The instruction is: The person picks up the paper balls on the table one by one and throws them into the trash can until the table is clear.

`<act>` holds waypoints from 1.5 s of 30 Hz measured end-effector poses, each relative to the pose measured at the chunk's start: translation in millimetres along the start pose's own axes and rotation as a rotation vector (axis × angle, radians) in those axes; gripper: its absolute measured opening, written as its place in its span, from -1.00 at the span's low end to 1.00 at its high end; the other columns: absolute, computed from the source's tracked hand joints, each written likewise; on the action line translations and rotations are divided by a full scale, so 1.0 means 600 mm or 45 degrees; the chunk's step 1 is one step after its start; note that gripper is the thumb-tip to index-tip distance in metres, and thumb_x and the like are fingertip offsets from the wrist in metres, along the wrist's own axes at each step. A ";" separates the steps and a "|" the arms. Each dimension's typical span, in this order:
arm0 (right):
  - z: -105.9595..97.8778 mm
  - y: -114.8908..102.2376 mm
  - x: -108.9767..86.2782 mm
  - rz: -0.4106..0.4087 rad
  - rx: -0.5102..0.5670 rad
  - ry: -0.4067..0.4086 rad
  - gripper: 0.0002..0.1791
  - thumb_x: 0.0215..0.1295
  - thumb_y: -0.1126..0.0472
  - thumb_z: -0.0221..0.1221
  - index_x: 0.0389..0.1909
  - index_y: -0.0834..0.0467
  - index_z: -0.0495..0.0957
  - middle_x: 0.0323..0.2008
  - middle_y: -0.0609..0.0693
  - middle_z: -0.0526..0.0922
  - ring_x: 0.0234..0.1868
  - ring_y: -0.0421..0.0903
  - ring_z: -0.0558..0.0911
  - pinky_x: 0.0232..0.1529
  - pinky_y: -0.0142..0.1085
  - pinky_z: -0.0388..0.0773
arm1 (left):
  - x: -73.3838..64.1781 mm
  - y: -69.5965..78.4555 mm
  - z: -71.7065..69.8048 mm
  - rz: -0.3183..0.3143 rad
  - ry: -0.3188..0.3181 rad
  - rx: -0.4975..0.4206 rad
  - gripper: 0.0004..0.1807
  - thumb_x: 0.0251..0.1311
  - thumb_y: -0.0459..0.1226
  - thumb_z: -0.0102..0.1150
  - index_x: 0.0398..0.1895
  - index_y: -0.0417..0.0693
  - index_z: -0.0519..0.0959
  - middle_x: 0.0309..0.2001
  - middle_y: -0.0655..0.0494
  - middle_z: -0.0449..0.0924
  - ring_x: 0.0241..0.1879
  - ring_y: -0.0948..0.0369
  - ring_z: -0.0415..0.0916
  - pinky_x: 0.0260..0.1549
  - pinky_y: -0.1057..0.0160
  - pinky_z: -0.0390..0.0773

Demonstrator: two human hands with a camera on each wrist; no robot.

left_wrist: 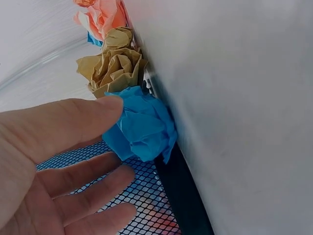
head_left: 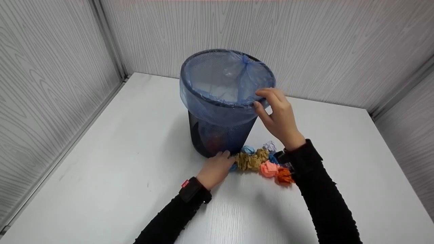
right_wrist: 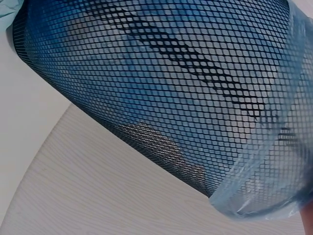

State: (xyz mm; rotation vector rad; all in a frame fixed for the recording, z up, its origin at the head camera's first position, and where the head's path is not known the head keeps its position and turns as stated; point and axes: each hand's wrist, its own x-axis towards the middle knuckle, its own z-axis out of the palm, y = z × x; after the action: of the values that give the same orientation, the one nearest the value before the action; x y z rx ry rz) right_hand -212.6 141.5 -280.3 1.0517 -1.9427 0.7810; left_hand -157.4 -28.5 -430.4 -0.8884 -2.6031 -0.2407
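A crumpled blue paper ball point(left_wrist: 142, 127), pinched by the left hand point(head_left: 215, 169), is at the foot of a black mesh wastebasket point(head_left: 223, 137); the right hand point(head_left: 279, 117) curls round its blue-lined rim. Crumpled brown paper balls point(head_left: 247, 162) lie nearby on the surface point(head_left: 112, 162).

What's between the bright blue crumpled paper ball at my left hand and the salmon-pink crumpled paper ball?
Mustard-brown crumpled paper lies between the blue ball and the pink ball; the left wrist view shows it.

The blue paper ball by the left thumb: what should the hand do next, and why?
Perhaps the left hand should lift that blue paper ball: its thumb touches it, and the lined mesh bin alongside is open on top.
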 end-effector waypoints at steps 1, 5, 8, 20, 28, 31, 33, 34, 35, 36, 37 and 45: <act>0.001 0.002 -0.002 -0.021 0.016 -0.003 -0.75 0.12 0.41 0.11 -0.14 0.30 0.46 -0.14 0.16 0.47 -0.08 0.06 0.42 -0.03 -0.17 0.29 | 0.000 0.000 0.000 0.000 0.004 0.004 -0.79 -0.01 -0.40 0.18 -0.24 -0.13 0.57 -0.37 0.03 0.45 -0.44 0.17 0.44 -0.58 0.30 0.49; 0.024 0.064 -0.033 -0.096 0.004 -0.011 -0.73 0.22 0.31 0.04 -0.05 0.22 0.44 -0.06 0.09 0.44 0.00 0.02 0.38 0.11 -0.14 0.19 | 0.002 0.002 0.002 -0.002 0.000 0.009 -0.82 -0.02 -0.39 0.19 -0.28 -0.15 0.57 -0.37 0.03 0.46 -0.46 0.17 0.43 -0.58 0.30 0.49; 0.059 0.154 -0.072 -0.124 -0.021 -0.006 -0.68 0.25 0.25 0.03 0.04 0.09 0.40 0.03 -0.01 0.39 0.08 -0.02 0.33 0.18 -0.13 0.08 | 0.004 0.003 0.004 -0.012 -0.022 -0.004 -0.77 -0.04 -0.41 0.19 -0.23 -0.14 0.57 -0.36 0.03 0.46 -0.45 0.17 0.44 -0.59 0.30 0.48; 0.031 0.070 -0.036 -0.131 0.050 0.013 -0.73 0.21 0.30 0.06 -0.06 0.20 0.46 -0.05 0.08 0.45 0.06 0.03 0.35 0.18 -0.11 0.08 | 0.002 0.002 0.002 -0.044 -0.164 -0.185 -0.56 -0.13 -0.44 0.27 -0.08 -0.12 0.47 -0.26 -0.04 0.39 -0.47 0.15 0.46 -0.56 0.29 0.47; 0.025 0.048 -0.028 -0.086 0.103 0.012 -0.78 0.24 0.30 0.03 -0.13 0.30 0.45 -0.12 0.18 0.45 0.01 0.08 0.37 0.16 -0.11 0.12 | 0.001 -0.001 0.005 -0.063 -0.153 -0.214 -0.61 -0.12 -0.45 0.26 -0.12 -0.14 0.49 -0.29 -0.04 0.43 -0.50 0.15 0.47 -0.55 0.31 0.48; 0.046 0.113 -0.056 -0.078 0.097 -0.039 -0.71 0.24 0.26 0.04 -0.02 0.21 0.43 -0.01 0.10 0.42 0.10 0.04 0.33 0.20 -0.12 0.05 | 0.000 -0.001 0.001 -0.060 -0.152 -0.199 -0.55 -0.13 -0.43 0.29 -0.07 -0.16 0.47 -0.26 -0.06 0.44 -0.48 0.14 0.48 -0.53 0.31 0.48; 0.071 0.170 -0.079 -0.118 0.044 -0.035 -0.67 0.23 0.24 0.05 0.03 0.16 0.41 0.04 0.06 0.39 0.13 0.01 0.30 0.20 -0.12 0.03 | 0.000 -0.001 -0.004 -0.064 -0.166 -0.192 -0.49 -0.16 -0.41 0.32 -0.03 -0.17 0.45 -0.25 -0.05 0.44 -0.47 0.14 0.48 -0.52 0.31 0.49; 0.081 0.194 -0.089 -0.151 0.019 -0.023 -0.64 0.21 0.24 0.07 0.05 0.13 0.40 0.06 0.03 0.38 0.15 -0.01 0.28 0.21 -0.13 0.00 | 0.000 -0.001 -0.007 -0.066 -0.173 -0.193 -0.47 -0.17 -0.40 0.33 -0.01 -0.17 0.44 -0.25 -0.05 0.43 -0.46 0.14 0.48 -0.50 0.31 0.49; 0.069 0.165 -0.077 -0.139 -0.010 -0.041 -0.63 0.18 0.29 0.09 0.05 0.14 0.41 0.07 0.04 0.38 0.16 0.00 0.27 0.22 -0.11 -0.02 | 0.001 0.000 -0.011 -0.066 -0.176 -0.197 -0.45 -0.18 -0.39 0.33 0.00 -0.18 0.43 -0.25 -0.04 0.43 -0.45 0.15 0.48 -0.49 0.31 0.49; 0.069 0.160 -0.076 -0.149 0.002 -0.027 -0.63 0.19 0.28 0.08 0.05 0.13 0.41 0.08 0.03 0.37 0.17 -0.02 0.26 0.23 -0.12 -0.05 | 0.001 0.000 -0.015 -0.066 -0.175 -0.204 -0.44 -0.18 -0.38 0.33 0.00 -0.18 0.43 -0.26 -0.03 0.43 -0.44 0.15 0.48 -0.48 0.31 0.49; 0.067 0.152 -0.072 -0.157 0.009 -0.013 -0.64 0.20 0.28 0.07 0.05 0.13 0.41 0.07 0.02 0.38 0.16 -0.03 0.27 0.23 -0.12 -0.04 | 0.002 0.001 -0.020 -0.068 -0.174 -0.214 -0.46 -0.18 -0.38 0.33 -0.01 -0.18 0.44 -0.28 -0.01 0.42 -0.44 0.17 0.47 -0.49 0.32 0.48; 0.019 0.015 -0.016 -0.095 0.066 0.072 -0.81 0.15 0.40 0.07 -0.20 0.35 0.46 -0.17 0.24 0.45 -0.04 0.14 0.37 0.12 -0.07 0.15 | 0.004 0.008 -0.060 -0.042 -0.091 -0.226 -0.69 -0.10 -0.42 0.18 -0.19 -0.19 0.48 -0.35 0.03 0.41 -0.46 0.22 0.43 -0.55 0.35 0.44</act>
State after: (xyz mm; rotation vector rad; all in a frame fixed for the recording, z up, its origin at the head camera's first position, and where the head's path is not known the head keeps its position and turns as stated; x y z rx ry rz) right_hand -221.3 140.3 -295.5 1.1150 -1.8342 0.8151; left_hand -145.6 -33.1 -396.6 -0.9287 -2.6965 -0.4630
